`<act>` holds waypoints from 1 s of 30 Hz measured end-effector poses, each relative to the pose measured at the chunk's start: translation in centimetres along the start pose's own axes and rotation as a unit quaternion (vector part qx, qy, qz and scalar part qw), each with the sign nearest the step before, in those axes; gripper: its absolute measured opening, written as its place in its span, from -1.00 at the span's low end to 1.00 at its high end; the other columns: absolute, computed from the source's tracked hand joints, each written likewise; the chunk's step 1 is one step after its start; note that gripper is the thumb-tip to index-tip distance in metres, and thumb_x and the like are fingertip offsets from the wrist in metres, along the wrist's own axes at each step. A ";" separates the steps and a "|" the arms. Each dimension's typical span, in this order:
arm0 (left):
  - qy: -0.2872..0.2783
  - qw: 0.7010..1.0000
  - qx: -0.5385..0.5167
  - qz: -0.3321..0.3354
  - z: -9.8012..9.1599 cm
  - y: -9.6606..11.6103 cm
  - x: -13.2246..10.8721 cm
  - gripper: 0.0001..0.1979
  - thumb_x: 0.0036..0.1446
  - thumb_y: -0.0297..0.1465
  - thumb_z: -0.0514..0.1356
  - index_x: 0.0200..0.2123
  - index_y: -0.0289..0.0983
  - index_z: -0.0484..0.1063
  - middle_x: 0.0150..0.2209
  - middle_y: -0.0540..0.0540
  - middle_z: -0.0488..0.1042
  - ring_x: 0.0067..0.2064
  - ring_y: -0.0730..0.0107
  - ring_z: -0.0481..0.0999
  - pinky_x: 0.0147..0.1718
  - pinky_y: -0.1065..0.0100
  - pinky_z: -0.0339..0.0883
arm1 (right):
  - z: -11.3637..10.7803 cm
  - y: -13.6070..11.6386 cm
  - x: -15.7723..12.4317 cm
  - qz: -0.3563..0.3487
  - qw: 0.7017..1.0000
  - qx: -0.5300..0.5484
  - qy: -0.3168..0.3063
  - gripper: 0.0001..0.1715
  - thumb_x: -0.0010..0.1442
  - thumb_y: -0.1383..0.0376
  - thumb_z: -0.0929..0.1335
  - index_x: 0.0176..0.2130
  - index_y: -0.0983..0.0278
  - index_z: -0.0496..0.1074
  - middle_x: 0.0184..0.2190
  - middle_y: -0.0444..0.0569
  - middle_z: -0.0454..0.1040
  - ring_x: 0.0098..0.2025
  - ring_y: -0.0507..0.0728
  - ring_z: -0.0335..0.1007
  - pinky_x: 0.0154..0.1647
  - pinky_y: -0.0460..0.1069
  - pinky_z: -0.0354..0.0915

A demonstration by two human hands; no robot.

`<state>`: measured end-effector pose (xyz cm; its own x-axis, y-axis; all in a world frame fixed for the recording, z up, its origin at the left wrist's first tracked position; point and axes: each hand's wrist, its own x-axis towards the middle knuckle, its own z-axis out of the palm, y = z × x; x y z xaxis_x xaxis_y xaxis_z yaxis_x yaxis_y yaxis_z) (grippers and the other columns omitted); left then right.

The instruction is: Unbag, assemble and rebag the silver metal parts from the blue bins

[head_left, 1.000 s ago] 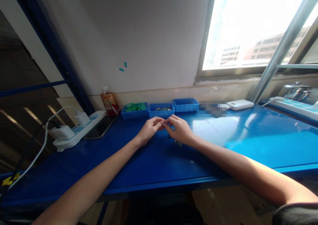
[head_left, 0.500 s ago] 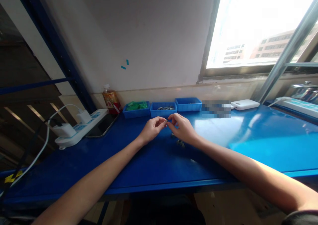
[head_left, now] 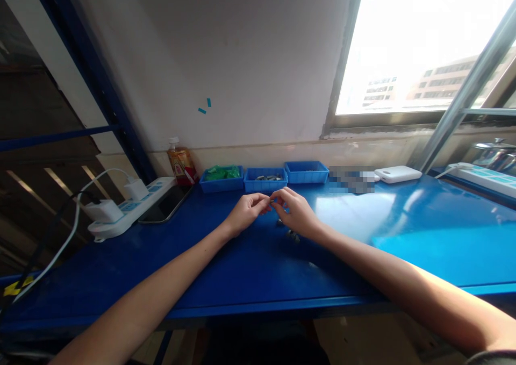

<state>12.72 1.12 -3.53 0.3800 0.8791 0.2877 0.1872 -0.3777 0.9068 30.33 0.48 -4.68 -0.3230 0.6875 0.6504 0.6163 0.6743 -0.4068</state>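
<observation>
My left hand (head_left: 246, 213) and my right hand (head_left: 296, 210) meet fingertip to fingertip above the blue table (head_left: 242, 268). Both are closed in a pinch around a small part (head_left: 272, 201), mostly covered by the fingers and too small to name. Below my right hand lie several small metal-looking pieces (head_left: 293, 236) on the tabletop. Just beyond the hands stands a blue bin (head_left: 266, 185) holding small metallic parts. To its left a second blue bin (head_left: 221, 185) contains green plastic bags (head_left: 222, 172); to its right is a third blue bin (head_left: 307, 176) with a few small bits inside.
At the left are a power strip (head_left: 116, 224) with plugged-in chargers, a dark phone (head_left: 164, 206) and a drink bottle (head_left: 180, 160). A white box-shaped device (head_left: 398, 174) lies back right, near another power strip (head_left: 484, 174) and a lidded metal pot (head_left: 497, 152).
My hands stay together in nearly the same place, with the right fingers slightly shifted around the small part. The whole view has tilted a little.
</observation>
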 end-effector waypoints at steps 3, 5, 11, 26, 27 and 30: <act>-0.002 1.000 -0.004 -0.006 0.0 -0.2 0.0 -0.65 0.11 -0.13 0.15 -0.38 -0.33 0.48 -0.45 -0.07 0.50 -0.38 0.36 0.42 -0.34 0.37 0.27 | 0.1 0.1 0.0 -0.001 1.000 -0.003 -0.001 -0.86 0.21 0.34 0.27 -0.20 0.21 0.37 -0.32 -0.09 0.40 -0.36 0.03 0.32 -0.31 -0.08 0.24; 0.004 1.000 -0.006 -0.010 0.0 -0.4 0.1 -0.65 0.15 -0.13 0.12 -0.36 -0.33 0.46 -0.44 -0.07 0.50 -0.38 0.37 0.43 -0.33 0.37 0.28 | 0.2 0.2 0.0 -0.001 1.000 -0.004 0.002 -0.87 0.22 0.31 0.27 -0.20 0.21 0.38 -0.31 -0.08 0.40 -0.35 0.04 0.33 -0.30 -0.08 0.24; 0.039 0.999 0.019 0.030 0.0 -0.7 0.0 -0.72 0.12 -0.23 0.17 -0.17 -0.29 0.35 -0.40 -0.04 0.47 -0.34 0.39 0.45 -0.31 0.38 0.30 | 0.2 0.1 0.1 0.011 1.000 -0.003 0.014 -0.85 0.26 0.25 0.25 -0.25 0.23 0.40 -0.33 -0.07 0.39 -0.35 0.04 0.34 -0.32 -0.09 0.25; 0.044 0.994 0.092 0.050 -0.1 -0.1 -0.3 -0.67 0.18 -0.14 0.11 -0.29 -0.30 0.45 -0.43 -0.06 0.50 -0.37 0.34 0.47 -0.34 0.38 0.31 | -0.1 -0.1 0.0 -0.003 1.000 0.002 0.006 -0.82 0.22 0.26 0.29 -0.14 0.21 0.34 -0.34 -0.09 0.38 -0.35 0.05 0.34 -0.32 -0.07 0.26; 0.036 0.994 0.093 0.048 -0.1 0.0 -0.3 -0.66 0.18 -0.13 0.10 -0.32 -0.30 0.45 -0.44 -0.06 0.50 -0.38 0.35 0.46 -0.36 0.38 0.30 | -0.1 -0.2 0.0 -0.009 1.000 0.000 0.003 -0.84 0.22 0.28 0.28 -0.15 0.21 0.34 -0.33 -0.09 0.38 -0.34 0.05 0.34 -0.32 -0.07 0.26; 0.014 0.994 0.098 0.050 -0.2 0.0 -0.3 -0.60 0.22 -0.11 0.04 -0.41 -0.30 0.43 -0.46 -0.06 0.49 -0.41 0.36 0.45 -0.37 0.38 0.29 | -0.2 -0.4 0.0 -0.015 1.000 -0.001 0.003 -0.88 0.25 0.28 0.25 -0.21 0.21 0.36 -0.32 -0.08 0.38 -0.34 0.04 0.34 -0.32 -0.08 0.26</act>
<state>12.46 0.91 -3.58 0.3799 0.8413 0.3847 0.3246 -0.5106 0.7962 30.19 0.10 -4.42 -0.3372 0.6655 0.6659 0.6074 0.6942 -0.3862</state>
